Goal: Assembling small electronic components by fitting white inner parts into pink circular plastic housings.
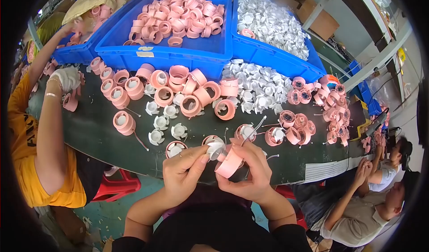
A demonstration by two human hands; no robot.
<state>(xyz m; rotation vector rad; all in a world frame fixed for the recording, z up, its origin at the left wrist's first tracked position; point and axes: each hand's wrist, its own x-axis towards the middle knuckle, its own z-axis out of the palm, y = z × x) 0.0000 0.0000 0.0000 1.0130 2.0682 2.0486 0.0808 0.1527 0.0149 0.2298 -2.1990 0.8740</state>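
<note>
Above the table's near edge, my left hand point(182, 170) pinches a white fan wheel point(215, 146) between thumb and fingertips. My right hand point(251, 169) grips a pink cylindrical housing point(229, 163), tilted with its opening toward the fan wheel. The two parts are very close together; whether they touch I cannot tell. A thin wire point(255, 130) with a light end sticks up behind my right fingers. Just beyond my hands lie more pink housings with white wheels inside, one of them a housing point(176, 149) near my left hand. Loose white fan wheels point(156, 137) lie farther left.
Blue bins stand along the back: one bin point(165, 54) with pink rings, one bin point(279, 51) with white wheels. A pile of wheels point(261, 87) lies before them. Finished-looking housings point(335, 111) cluster at right. A co-worker's gloved hand point(67, 79) works at left; other people sit at right.
</note>
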